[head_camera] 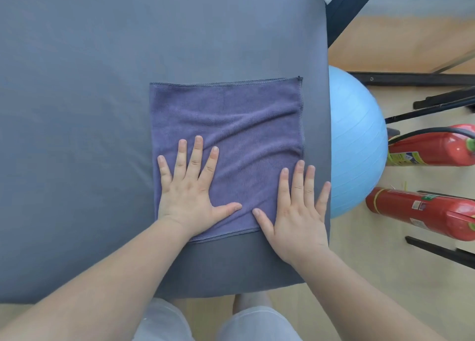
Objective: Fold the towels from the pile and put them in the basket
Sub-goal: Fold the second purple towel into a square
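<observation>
Both hands flat on a purple towel spread on the grey desk.

The towel [226,140] lies near the right edge of the desk [77,109]. The left hand [189,186] presses its lower left area, fingers spread wide, gripping nothing. The right hand [299,212] lies flat over its lower right corner, likewise holding nothing.

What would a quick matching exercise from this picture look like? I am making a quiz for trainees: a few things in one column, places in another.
Things:
1. towel
2. left hand
3. ball
4. fire extinguishers

Places:
A. on the floor, right of the ball
B. spread flat on the grey table
C. beside the table's right edge
D. flat on the towel's near left part

Pairs: 1-B, 2-D, 3-C, 4-A
</observation>
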A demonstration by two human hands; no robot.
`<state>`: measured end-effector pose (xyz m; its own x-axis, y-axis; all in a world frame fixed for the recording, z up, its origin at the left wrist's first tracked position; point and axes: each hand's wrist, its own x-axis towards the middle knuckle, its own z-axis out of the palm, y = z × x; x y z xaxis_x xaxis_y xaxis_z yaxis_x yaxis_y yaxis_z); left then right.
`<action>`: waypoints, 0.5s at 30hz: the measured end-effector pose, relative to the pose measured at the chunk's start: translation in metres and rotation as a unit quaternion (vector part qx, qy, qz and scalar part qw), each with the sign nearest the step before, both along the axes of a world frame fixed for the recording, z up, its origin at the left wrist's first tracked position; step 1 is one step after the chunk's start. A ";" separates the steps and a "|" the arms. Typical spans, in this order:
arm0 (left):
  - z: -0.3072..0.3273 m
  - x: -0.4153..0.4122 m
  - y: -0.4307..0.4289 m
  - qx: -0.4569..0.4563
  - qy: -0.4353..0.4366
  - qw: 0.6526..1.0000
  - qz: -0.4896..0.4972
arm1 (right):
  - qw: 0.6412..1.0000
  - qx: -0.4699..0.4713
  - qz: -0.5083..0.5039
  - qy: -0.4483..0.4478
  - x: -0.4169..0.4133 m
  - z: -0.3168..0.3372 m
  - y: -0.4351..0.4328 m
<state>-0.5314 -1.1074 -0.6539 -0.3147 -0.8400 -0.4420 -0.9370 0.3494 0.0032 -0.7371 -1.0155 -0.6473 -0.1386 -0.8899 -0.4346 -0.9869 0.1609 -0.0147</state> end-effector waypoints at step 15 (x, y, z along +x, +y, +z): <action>0.000 0.020 -0.059 -0.020 0.070 0.996 0.048 | 0.993 -0.109 -0.002 -0.054 0.040 -0.020 -0.106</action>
<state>-0.5111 -1.1667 -0.6543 -0.2891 -0.8848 -0.3655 -0.9572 0.2611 0.1252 -0.6969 -1.1219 -0.6669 -0.1052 -0.9641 -0.2436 -0.9772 0.1457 -0.1546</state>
